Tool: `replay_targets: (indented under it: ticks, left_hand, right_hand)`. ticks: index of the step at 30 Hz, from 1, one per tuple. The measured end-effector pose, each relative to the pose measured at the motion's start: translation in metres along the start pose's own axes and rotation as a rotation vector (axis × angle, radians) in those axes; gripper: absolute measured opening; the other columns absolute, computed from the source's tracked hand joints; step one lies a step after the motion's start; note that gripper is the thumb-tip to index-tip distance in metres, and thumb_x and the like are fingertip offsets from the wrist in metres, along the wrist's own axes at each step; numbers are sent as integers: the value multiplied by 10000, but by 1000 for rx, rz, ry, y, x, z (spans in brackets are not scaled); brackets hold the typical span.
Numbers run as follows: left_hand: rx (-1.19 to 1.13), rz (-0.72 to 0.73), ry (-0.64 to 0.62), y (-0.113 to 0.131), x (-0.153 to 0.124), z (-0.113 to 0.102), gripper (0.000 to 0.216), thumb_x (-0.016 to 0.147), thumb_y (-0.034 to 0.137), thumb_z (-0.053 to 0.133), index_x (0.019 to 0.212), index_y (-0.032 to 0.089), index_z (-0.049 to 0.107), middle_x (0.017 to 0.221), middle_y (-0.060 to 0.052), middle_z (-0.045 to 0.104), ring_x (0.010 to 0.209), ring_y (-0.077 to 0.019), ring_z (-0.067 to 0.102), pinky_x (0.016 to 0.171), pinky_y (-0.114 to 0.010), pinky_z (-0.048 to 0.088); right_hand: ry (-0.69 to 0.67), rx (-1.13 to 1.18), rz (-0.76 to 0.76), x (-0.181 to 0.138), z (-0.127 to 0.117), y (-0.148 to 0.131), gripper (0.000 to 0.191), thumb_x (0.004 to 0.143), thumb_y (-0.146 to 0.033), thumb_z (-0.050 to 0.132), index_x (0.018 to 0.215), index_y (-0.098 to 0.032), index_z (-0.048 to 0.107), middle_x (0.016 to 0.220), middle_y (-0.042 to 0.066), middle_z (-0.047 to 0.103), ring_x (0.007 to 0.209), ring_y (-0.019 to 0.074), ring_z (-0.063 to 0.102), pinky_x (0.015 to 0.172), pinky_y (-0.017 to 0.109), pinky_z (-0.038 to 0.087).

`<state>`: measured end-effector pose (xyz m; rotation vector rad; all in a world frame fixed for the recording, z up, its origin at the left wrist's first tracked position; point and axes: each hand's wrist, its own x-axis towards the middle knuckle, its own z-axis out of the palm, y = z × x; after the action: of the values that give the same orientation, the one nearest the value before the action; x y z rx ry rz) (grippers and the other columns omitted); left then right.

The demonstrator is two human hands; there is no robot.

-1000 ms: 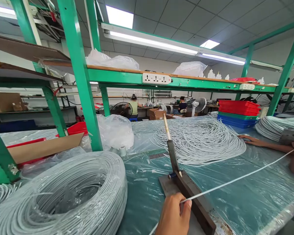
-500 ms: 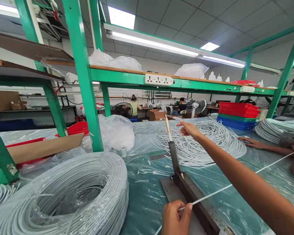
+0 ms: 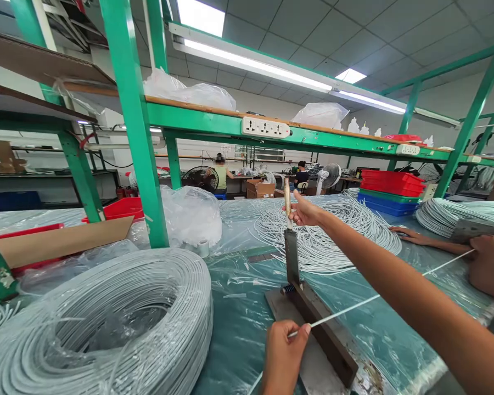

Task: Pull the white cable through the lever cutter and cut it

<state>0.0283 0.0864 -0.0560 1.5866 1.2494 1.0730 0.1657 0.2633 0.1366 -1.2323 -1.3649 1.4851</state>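
My left hand point(image 3: 282, 351) pinches a thin white cable point(image 3: 354, 307) and holds it across the bed of a metal lever cutter point(image 3: 313, 323) at the table's near edge. The cable runs taut to the right into another person's hand point(image 3: 488, 263). My right hand point(image 3: 302, 211) is closed around the wooden-tipped handle point(image 3: 287, 203) of the cutter's raised blade arm point(image 3: 291, 260). A large coil of white cable point(image 3: 102, 323) wrapped in plastic lies at my left.
A loose heap of cut white cables point(image 3: 337, 236) lies behind the cutter. A co-worker's other hand point(image 3: 405, 235) rests on the table at right. Green rack posts point(image 3: 135, 126) stand at left. Stacked red, green and blue trays point(image 3: 391, 192) sit at back right.
My right arm came into view, reached forward and took hold of the cutter's lever handle. My left hand has kept the cable on the cutter bed.
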Motion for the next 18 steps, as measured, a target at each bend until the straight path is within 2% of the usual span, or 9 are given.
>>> replay_targets:
  ticks: [5, 10, 14, 16, 18]
  left_hand:
    - [18, 7, 11, 3, 3, -6, 393, 696, 456, 436, 478, 135, 491, 477, 33, 348, 508, -103, 349, 501, -223, 244]
    - [98, 62, 8, 3, 2, -7, 363, 739, 389, 443, 498, 137, 546, 484, 2, 463, 531, -137, 437, 517, -236, 258]
    - [193, 136, -19, 9, -3, -10, 286, 803, 306, 401, 739, 172, 646, 700, -43, 642, 670, -180, 556, 583, -239, 315]
    - [340, 159, -25, 14, -6, -11, 301, 830, 268, 364, 764, 190, 647, 731, -53, 665, 686, -194, 584, 580, -248, 310]
    - [460, 161, -11, 17, -8, -11, 319, 839, 240, 345, 737, 192, 644, 697, -59, 666, 667, -204, 594, 565, -258, 293]
  right_hand:
    - [-21, 60, -55, -77, -14, -2, 602, 818, -625, 175, 860, -147, 539, 568, 77, 598, 391, 88, 474, 395, 158, 331]
    - [5, 163, -39, -153, -15, 21, 430, 869, -457, 255, 836, -132, 533, 607, 90, 630, 429, 76, 528, 406, 140, 317]
    - [7, 216, -48, -193, -15, 49, 252, 822, -363, 449, 803, -141, 566, 591, 65, 613, 418, 58, 507, 376, 116, 290]
    - [36, 235, -60, -209, -15, 62, 179, 768, -297, 549, 844, -143, 599, 613, 57, 598, 431, 59, 499, 366, 110, 307]
    - [85, 252, -29, -221, -14, 71, 250, 736, -258, 592, 969, -167, 607, 657, 67, 599, 432, 62, 495, 359, 109, 337]
